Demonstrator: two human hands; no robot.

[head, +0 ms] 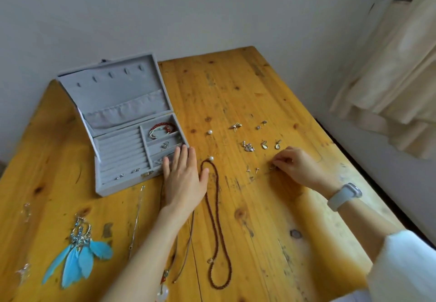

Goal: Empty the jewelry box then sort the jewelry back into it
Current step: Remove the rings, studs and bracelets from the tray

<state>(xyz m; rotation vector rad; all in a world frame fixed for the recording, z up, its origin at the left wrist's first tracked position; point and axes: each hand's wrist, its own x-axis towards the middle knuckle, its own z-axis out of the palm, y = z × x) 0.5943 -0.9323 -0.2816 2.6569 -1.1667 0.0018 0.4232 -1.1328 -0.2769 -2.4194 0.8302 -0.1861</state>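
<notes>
— Jewelry box (122,136): where does it sit, and what's in it?

— It stands open at the far left of the wooden table (259,207), lid tilted back against the wall. I count one red bead bracelet (162,130) in the top right compartment, a small silver piece in each of the two compartments below it, and three small pieces in the nearest ring rolls. The lid has five hooks and one gathered pocket.

— And your hands?

— My left hand (182,179) lies flat, fingers straight and together, fingertips touching the box's near right corner; it holds nothing. My right hand (297,167) has its fingers curled down, pinching at a small earring (272,167) on the table. A pale watch (344,196) is on that wrist.

— What's still out?

— One long dark red bead necklace (217,226) just right of my left hand, a pearl at its top. One loose pearl (209,132) further back. Two teardrop earrings (271,145), one silver cluster beside them, a few studs behind. Two small posts lie left of my right fingers. One pair of blue feather earrings (77,252) lies near left, with thin chains between them and my left arm.

— Room to move?

— Bare wood runs behind the earrings to the far edge, and at near right. The right edge is close to my right wrist.

— Any writing?

— None I can read.
</notes>
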